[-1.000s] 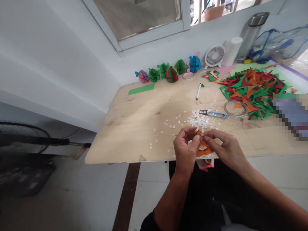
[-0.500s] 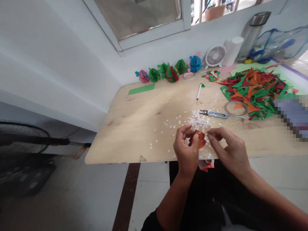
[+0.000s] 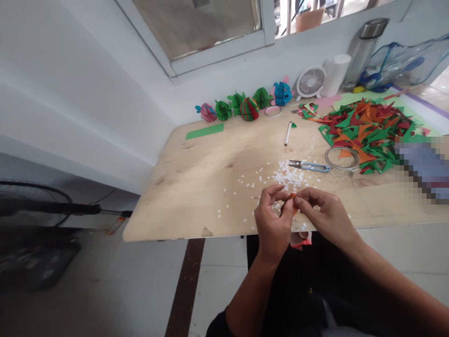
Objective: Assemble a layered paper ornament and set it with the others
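Near the table's front edge, my left hand point(image 3: 274, 223) pinches a small orange paper piece point(image 3: 294, 209) between thumb and fingers. My right hand point(image 3: 324, 210) meets it from the right, its thumb and forefinger closed on the upper edge of the same piece. Fingers cover most of the paper. Small white paper bits point(image 3: 288, 175) lie scattered just beyond the hands. Behind them rest blue-handled snips point(image 3: 314, 167) and a roll of clear tape point(image 3: 342, 158).
A pile of red, green and orange scraps point(image 3: 368, 126) fills the table's right, beside a pixelated object point(image 3: 426, 166). Folded paper figures point(image 3: 249, 109), a small white fan point(image 3: 311, 82) and a bottle point(image 3: 366, 51) line the wall. A pen point(image 3: 287, 134) and green strip point(image 3: 205, 131) lie nearer.
My right hand has moved left and closed on the orange paper piece. The piece has turned and now shows less of its face.
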